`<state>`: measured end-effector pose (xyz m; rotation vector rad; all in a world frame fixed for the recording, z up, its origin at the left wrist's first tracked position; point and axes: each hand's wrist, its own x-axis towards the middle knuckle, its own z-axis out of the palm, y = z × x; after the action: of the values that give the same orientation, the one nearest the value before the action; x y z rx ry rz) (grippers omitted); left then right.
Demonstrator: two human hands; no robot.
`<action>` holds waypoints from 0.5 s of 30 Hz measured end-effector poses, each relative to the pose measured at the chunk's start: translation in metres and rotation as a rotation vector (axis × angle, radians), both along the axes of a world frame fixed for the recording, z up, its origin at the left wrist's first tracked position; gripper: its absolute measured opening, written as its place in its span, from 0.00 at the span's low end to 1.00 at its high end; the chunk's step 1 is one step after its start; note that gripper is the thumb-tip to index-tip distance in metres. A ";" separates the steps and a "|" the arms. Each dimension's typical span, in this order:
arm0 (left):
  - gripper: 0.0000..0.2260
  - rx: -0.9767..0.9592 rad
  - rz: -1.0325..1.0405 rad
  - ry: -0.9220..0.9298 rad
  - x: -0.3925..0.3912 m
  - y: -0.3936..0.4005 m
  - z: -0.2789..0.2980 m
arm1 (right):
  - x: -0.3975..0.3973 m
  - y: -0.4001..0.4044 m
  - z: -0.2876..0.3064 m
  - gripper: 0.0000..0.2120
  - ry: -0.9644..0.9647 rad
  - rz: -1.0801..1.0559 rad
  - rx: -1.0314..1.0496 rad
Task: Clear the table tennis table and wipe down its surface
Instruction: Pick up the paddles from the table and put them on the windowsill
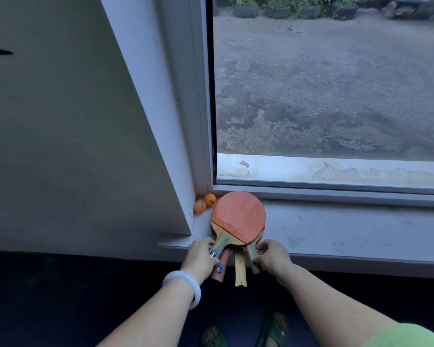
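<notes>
- Paddles (238, 216): stack of table tennis bats lying on the grey windowsill (336, 229), in its left corner near the window frame; top blade faces up, orange-red rubber. Handles fan out over the sill's front edge toward the person; at least four handles show.
- Left hand (201, 256): fingers curled round the leftmost handle, which bears a round blue sticker. White bangle (183, 288) on that wrist.
- Right hand (269, 256): fingers and thumb pinching the rightmost handle near where it meets the blade.
- Two orange balls (205, 202): on the sill, tucked into the corner against the white side panel, touching each other, just left of the top blade.
- Window (336, 83): glass above the sill, bare ground and tyre planters outside.
- Below: dark floor, green sandals (273, 329) on the person's feet, green sleeve at lower right.
</notes>
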<state>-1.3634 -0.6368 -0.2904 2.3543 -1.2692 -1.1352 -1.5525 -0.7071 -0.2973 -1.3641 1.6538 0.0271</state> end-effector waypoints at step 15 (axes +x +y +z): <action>0.11 -0.112 0.328 -0.104 0.002 0.047 0.033 | 0.027 -0.022 0.046 0.13 -0.154 0.363 -0.149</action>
<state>-1.3617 -0.5903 -0.2576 2.4460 -0.9021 -0.8288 -1.5250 -0.7292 -0.2509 -1.7221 1.2853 0.0108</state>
